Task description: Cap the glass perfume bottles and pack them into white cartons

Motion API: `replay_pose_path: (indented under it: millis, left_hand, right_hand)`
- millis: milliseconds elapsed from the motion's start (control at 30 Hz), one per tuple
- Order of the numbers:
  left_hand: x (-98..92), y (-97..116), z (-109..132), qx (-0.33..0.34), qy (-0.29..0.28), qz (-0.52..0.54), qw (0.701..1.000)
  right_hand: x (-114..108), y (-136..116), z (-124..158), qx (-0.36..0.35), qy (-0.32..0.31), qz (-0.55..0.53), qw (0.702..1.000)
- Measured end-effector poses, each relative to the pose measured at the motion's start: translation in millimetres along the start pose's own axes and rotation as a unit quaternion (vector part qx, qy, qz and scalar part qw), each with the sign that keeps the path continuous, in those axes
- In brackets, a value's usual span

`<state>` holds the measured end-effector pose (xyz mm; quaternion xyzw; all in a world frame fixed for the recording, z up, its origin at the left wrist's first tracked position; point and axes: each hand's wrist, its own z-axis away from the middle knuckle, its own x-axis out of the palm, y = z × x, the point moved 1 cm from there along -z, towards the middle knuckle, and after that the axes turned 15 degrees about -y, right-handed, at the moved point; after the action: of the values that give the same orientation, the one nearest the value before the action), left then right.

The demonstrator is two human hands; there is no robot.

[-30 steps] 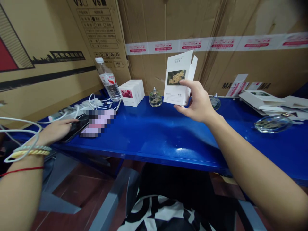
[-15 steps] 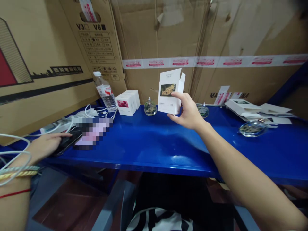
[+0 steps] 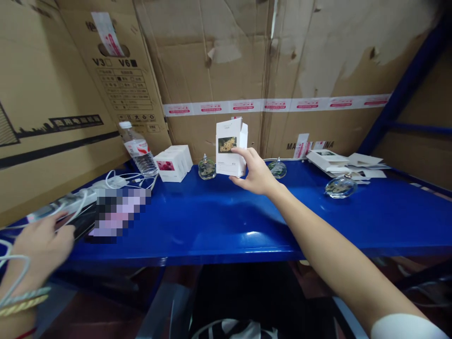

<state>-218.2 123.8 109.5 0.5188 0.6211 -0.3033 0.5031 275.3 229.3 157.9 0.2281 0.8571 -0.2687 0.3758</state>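
Observation:
My right hand point(image 3: 256, 172) grips a small white carton point(image 3: 228, 162) printed with a yellow flower picture, thumb below and fingers on its front and side. The carton is upright, its top flap raised. At the far left, my left hand point(image 3: 42, 245) has its thumb and fingers closed about the near end of a black phone point(image 3: 85, 221); motion blurs it somewhat. A second phone point(image 3: 118, 214), its screen pixelated, lies beside the black one. Behind the carton stand a glass perfume bottle point(image 3: 206, 168) on its left and another glass bottle point(image 3: 277, 168) on its right.
Several white boxes point(image 3: 173, 164) stand by a water bottle point(image 3: 138, 148). White cables and a power strip point(image 3: 83, 195) run along the left. Flattened cartons point(image 3: 328, 161) and a lying glass bottle point(image 3: 341, 187) are on the blue table's point(image 3: 212, 230) right. Cardboard point(image 3: 233, 70) walls the back.
The view has shifted, showing more of the right side. My left hand has drawn back toward the phone's near end, its fingers now bent. My right hand still holds the carton.

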Motion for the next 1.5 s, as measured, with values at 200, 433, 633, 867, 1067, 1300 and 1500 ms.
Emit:
replay_pose_path:
  millis: [200,433,633,867,1067,1300,1500]
  left_hand:
    - [6.6,108,80,0.102,0.121,0.100,0.982]
    - [-8.3,222,123,0.370,0.086,0.204,0.902]
    - [-32.9,301,54,0.385,0.003,0.286,0.878]
    - [-31.1,369,-22,0.255,-0.029,0.424,0.868]
    - [-7.8,367,-15,0.290,0.108,0.422,0.852]
    - [19.9,370,-13,0.260,-0.018,0.510,0.820]
    - [29.5,369,-30,0.164,-0.168,0.685,0.689]
  right_hand:
    - [3,1,0,-0.002,-0.007,-0.004,1.000]
    - [7,2,1,-0.007,-0.012,0.003,1.000]
    - [9,5,0,-0.023,0.007,0.001,1.000]
    - [12,11,0,0.009,0.037,0.014,0.999]
    - [14,19,-1,0.035,0.077,0.012,0.996]
    - [18,21,-1,-0.031,0.060,0.007,0.998]
    - [11,23,-1,-0.015,0.018,-0.027,0.999]
